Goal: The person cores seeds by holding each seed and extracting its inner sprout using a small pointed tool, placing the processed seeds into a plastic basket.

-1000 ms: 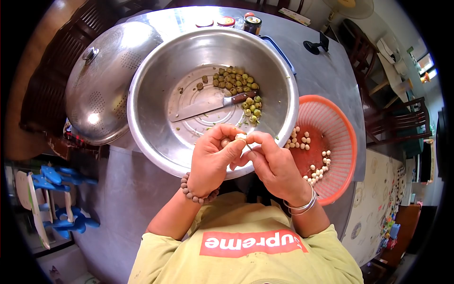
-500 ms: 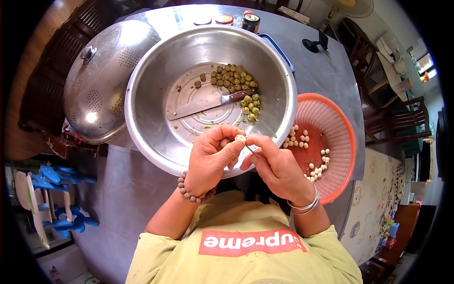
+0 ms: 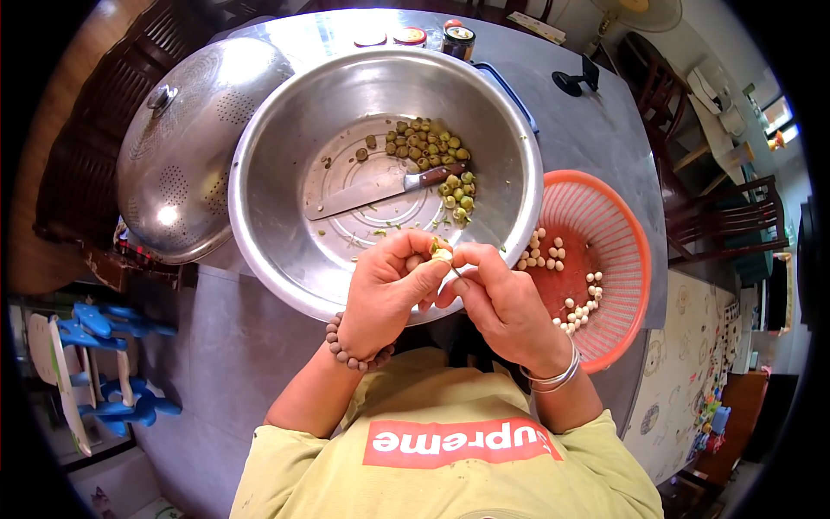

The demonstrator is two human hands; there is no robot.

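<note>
Above the near rim of a big steel basin [image 3: 277, 268], my two hands meet. My left hand [image 3: 393, 281] pinches a small round nut-like piece [image 3: 443, 255], pale with green and yellow skin on its upper side. My right hand [image 3: 506, 298] grips a thin metal tool [image 3: 456, 272] whose tip is at that piece; the rest of it is hidden by my fingers. Inside the basin lie brownish-green round pieces [image 3: 424, 143], brighter green ones [image 3: 458, 195], a wooden-handled knife [image 3: 372, 192] and bits of peel.
Right of the basin stands an orange plastic basket [image 3: 635, 251] with pale peeled pieces [image 3: 536, 255] in it. A perforated steel lid [image 3: 186, 147] leans at the left. Jars [image 3: 458, 40] and a black stand [image 3: 575, 82] are farther back on the grey table [image 3: 596, 143].
Green-yellow skin now shows lifted on the upper side of the small piece. My hands have shifted only slightly. The basin and basket contents look the same.
</note>
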